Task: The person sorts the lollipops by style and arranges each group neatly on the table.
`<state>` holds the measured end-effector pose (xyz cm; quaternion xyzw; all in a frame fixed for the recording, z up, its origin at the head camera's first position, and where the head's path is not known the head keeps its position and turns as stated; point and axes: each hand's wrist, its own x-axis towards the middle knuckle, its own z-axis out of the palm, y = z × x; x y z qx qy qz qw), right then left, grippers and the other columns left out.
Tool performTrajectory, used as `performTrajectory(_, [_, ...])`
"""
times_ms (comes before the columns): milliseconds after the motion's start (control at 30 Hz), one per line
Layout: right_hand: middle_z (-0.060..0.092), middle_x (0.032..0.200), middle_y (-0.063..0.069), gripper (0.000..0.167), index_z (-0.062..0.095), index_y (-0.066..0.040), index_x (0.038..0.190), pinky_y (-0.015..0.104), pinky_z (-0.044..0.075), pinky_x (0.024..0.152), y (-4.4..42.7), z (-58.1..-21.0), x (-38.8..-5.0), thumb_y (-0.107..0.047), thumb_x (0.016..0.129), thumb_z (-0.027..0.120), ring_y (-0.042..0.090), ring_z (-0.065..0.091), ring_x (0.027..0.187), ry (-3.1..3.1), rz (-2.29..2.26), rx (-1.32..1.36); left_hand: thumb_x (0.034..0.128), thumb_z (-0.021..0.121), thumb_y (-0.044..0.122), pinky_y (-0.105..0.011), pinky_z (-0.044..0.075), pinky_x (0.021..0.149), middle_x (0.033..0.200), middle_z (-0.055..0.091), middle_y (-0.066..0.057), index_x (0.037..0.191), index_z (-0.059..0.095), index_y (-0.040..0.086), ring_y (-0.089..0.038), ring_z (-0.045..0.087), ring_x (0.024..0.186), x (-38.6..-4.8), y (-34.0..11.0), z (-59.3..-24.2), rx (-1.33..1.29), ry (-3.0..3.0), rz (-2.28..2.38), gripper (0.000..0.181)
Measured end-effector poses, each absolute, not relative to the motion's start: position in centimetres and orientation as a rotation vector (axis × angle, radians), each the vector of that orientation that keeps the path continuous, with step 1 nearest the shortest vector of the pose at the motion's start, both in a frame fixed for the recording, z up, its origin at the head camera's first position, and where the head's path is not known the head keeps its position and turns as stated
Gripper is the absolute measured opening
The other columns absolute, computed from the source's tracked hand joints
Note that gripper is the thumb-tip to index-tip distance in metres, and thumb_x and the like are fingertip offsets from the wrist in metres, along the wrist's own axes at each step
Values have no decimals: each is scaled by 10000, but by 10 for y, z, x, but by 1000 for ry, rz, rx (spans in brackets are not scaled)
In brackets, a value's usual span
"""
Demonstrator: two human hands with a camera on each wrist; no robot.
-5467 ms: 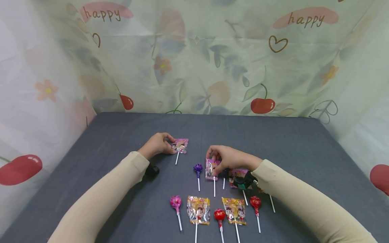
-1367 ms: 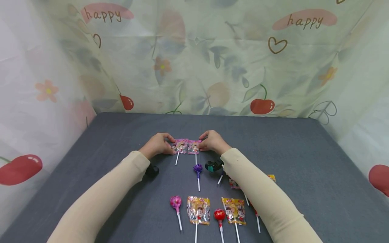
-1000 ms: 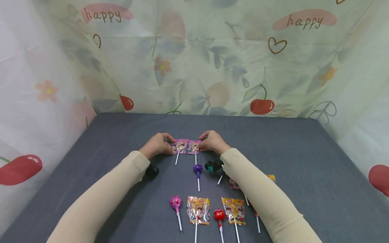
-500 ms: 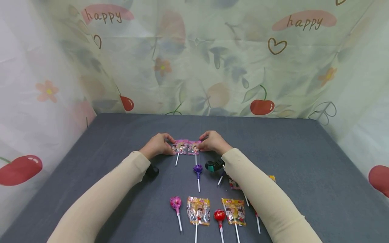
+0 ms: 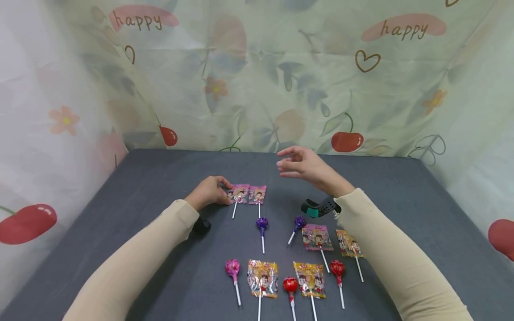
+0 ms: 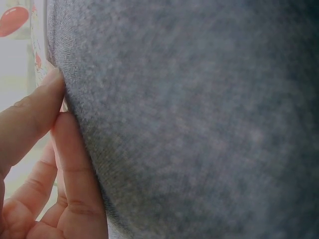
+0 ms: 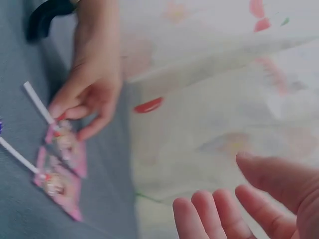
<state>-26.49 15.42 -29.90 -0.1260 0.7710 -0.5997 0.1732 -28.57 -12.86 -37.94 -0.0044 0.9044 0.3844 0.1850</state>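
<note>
My left hand [image 5: 209, 191] pinches the left edge of a flat pink-wrapped lollipop [image 5: 239, 194] lying on the dark table. Side by side with it is a second flat pink-wrapped lollipop [image 5: 257, 194]; both appear at the left in the right wrist view. Raised above the table, to the right of this pair, my right hand [image 5: 307, 168] holds nothing, its fingers loosely extended. In the left wrist view, the left thumb and fingers [image 6: 75, 159] lie close to the cloth surface, and the lollipop is hidden. A purple round lollipop [image 5: 262, 225] lies just below the pair.
Right of centre lie another purple lollipop [image 5: 299, 223], a pink-wrapped one [image 5: 316, 237] and a yellow-wrapped one [image 5: 348, 244]. Nearer are a pink round lollipop [image 5: 232, 267], two yellow-wrapped ones and two red round ones [image 5: 290, 284]. A patterned curtain [image 5: 257, 89] hangs behind the table.
Earlier my right hand carried the second pink-wrapped lollipop up beside the first. Since half a second ago it has let go and moved up and right. The left hand has stayed put.
</note>
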Motion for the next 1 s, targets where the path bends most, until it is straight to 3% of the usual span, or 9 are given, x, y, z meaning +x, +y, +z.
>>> performTrajectory(200, [469,1377,143,486,436,-58,1372,316,491,947,186,-281,-244,-239,958,617,256,552,1210,2243,-1696,-502,770,815,92,-254,439,600,777,597,-41,1148,618,94,-128,528,655,-285,-129,-379,-12,2559,1076,426])
performTrajectory(467, [546,1324,118,470,466,-92,1374,274,479,952,222,-295,-224,-274,964,606,111,590,1150,2408,-1556,-579,762,821,88,-250,431,581,748,587,-26,1124,621,101,-116,518,642,-288,-128,-382,-18,2549,1076,414])
performTrajectory(700, [533,1368,146,477,480,-106,1373,422,475,968,239,-335,-216,-252,946,634,300,517,1260,2445,-1430,-612,758,829,108,-253,433,586,758,595,-29,1121,625,108,-125,524,650,-290,-129,-383,-14,2567,1055,416])
performTrajectory(833, [521,1372,188,526,479,-61,1374,500,457,973,244,-357,-211,-248,921,668,374,491,1267,2449,-1336,-618,759,830,116,-254,429,590,762,602,-28,1116,626,109,-126,524,655,-289,-129,-383,2,2580,1046,411])
performTrajectory(1000, [513,1372,230,580,471,20,1364,499,459,970,247,-374,-207,-256,904,691,419,488,1263,2411,-1221,-637,741,840,105,-250,427,587,760,600,-26,1102,630,106,-127,523,657,-289,-129,-383,16,2597,1034,418])
